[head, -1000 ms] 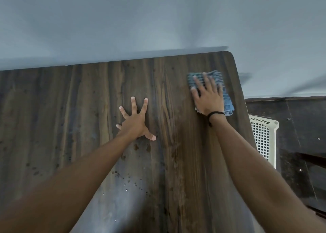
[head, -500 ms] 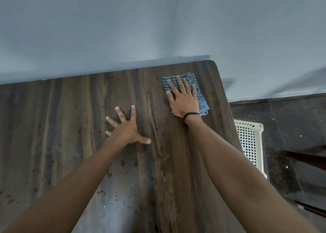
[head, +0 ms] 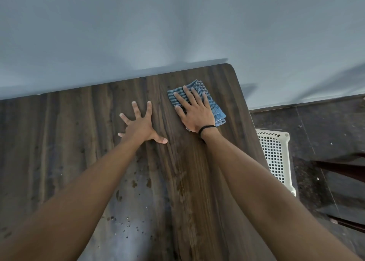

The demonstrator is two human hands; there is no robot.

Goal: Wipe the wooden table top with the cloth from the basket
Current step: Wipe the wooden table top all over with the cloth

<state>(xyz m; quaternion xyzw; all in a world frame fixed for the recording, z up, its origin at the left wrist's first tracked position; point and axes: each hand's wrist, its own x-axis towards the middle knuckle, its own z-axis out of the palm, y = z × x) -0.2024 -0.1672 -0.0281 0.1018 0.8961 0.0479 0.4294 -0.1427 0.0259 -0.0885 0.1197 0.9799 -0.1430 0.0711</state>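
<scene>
Right hand (head: pixel 194 110) presses folded blue striped cloth (head: pixel 216 110).

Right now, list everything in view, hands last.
grey-blue wall: one, grey-blue, across the top.
dark floor: one, blackish, right side.
wooden table top: one, dark brown, against the wall.
folded striped cloth: one, blue, near the table top's far right corner.
perforated plastic basket: one, white, on the floor by the table top's right edge.
specks and stains: many, pale and dark, near part of the table top.
wristband: one, black, right wrist.
left hand: one, fingers spread, flat on the table top.
right hand: one, fingers straight, pressing on the cloth.
</scene>
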